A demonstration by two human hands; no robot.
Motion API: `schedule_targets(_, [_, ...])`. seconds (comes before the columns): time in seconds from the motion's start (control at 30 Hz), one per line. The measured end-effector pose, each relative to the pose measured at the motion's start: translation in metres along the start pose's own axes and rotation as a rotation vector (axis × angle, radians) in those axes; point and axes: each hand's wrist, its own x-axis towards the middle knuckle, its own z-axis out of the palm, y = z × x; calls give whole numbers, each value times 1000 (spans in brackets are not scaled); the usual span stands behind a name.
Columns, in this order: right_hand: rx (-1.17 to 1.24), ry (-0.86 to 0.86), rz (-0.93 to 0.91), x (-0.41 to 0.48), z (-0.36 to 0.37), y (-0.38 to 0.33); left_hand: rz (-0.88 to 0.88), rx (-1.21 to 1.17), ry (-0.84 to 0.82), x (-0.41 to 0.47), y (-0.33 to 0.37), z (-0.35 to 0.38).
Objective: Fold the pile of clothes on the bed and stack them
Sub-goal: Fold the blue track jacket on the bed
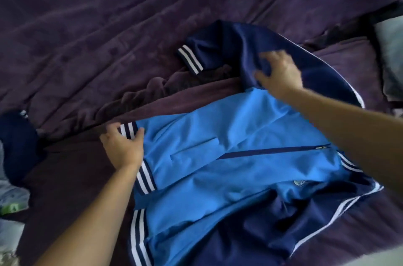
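Bed (109,15) is filling nearly the whole view, covered in a dark purple plush blanket (196,100), heavily creased, with a ridge of bunched fabric running mid-frame. Room is barely showing: a pale pillow-like shape (390,54) at the right edge, another dark navy garment (15,141) lying at the left edge, pale fabric with something green (11,207) below it, all blurred.

Track jacket (229,156) is lying spread on the blanket, centre-right: bright blue body, navy sleeves, navy-and-white striped ribbing at hem and cuffs, white piping along the sleeves, navy zip closed across the front. One navy sleeve (218,47) is lying folded back toward the far side, its striped cuff resting on the blanket.

Small round chest logo (298,183) is showing on the blue panel; too small and blurred to read, no legible writing anywhere.

Left hand (123,145) is pinching the striped hem corner between thumb and fingers. Right hand (279,71) is lying on the navy shoulder, fingers spread and curling into the fabric; whether it is gripping or just pressing, cannot tell
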Motion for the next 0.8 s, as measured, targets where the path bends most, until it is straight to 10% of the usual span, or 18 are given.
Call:
schedule_targets(0.23, [-190,-286,41,-58,50,16,70,-99,-285,8,5,-17])
schedule_targets(0.43, [-100,-188,100,-44,35,14,-324,-758,41,113,49,-34])
schedule_targets(0.67, [-87,-33,-338,-118,55,-12,660,236,-135,-11,15,-6])
schedule_targets(0.8, [-372,-473,-275,-105,75,13,397,557,-292,5,-7,9])
